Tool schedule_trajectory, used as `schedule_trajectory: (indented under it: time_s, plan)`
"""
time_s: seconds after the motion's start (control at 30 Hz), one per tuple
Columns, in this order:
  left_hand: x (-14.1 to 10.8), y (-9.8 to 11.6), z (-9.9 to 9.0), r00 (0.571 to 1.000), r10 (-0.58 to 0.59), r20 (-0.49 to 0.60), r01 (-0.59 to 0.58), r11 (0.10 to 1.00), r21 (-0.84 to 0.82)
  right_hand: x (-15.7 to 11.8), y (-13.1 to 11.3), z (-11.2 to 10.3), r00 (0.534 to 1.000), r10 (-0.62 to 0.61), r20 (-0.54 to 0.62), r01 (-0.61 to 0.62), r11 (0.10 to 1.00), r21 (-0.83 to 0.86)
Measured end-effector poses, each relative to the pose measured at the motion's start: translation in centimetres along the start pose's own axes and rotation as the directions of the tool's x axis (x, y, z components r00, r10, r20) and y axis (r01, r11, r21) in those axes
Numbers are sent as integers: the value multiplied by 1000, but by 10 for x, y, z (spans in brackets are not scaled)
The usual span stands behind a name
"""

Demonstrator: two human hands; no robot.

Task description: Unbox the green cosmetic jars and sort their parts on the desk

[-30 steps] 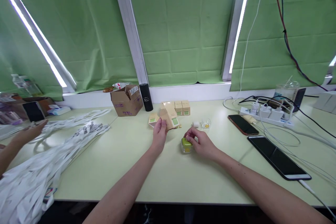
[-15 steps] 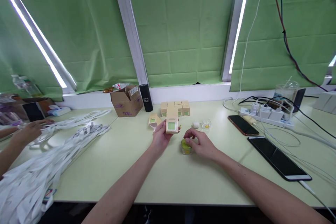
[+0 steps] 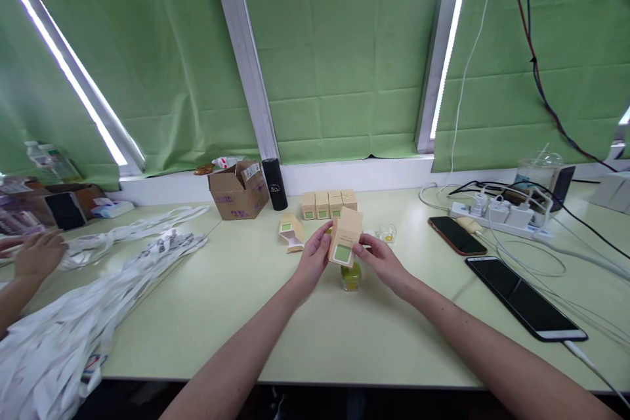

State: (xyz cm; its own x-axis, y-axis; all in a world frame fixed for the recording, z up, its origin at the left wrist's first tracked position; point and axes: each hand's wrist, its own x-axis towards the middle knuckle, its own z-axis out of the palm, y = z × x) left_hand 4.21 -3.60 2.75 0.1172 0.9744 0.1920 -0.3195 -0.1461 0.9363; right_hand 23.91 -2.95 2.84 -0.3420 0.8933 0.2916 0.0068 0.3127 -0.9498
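Note:
A small kraft-paper box with a green window is held up and tilted between my two hands. My left hand grips its left side. The fingers of my right hand close on its lower right edge. Just below the box, a clear container with a green top stands on the table. Another kraft box, with its flap open, lies to the left of my left hand. Behind are several closed kraft boxes in a row. A small clear case sits beyond my right hand.
White straps cover the left of the table, near another person's hand. A carton and black cylinder stand at the back. Phones, cables and a power strip lie right.
My right hand has left the green-topped container and taken hold of the kraft box. The box has moved right and tilted. The other person's hand has shifted left.

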Motion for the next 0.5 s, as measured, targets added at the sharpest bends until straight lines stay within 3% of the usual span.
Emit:
schedule_trajectory:
  time_s: [0.13, 0.33, 0.5]
  plan:
    - [-4, 6, 6, 997, 57, 50, -61, 994, 85, 1, -3, -2, 1000, 1, -22, 2, 995, 101]
    - [-8, 9, 8, 976, 178, 126, -195, 971, 136, 6, -8, -10, 978, 34, -206, -6, 991, 134]
    - [-9, 3, 10, 966, 192, 174, -232, 939, 252, 7, -3, -7, 976, 67, -207, -45, 993, 109]
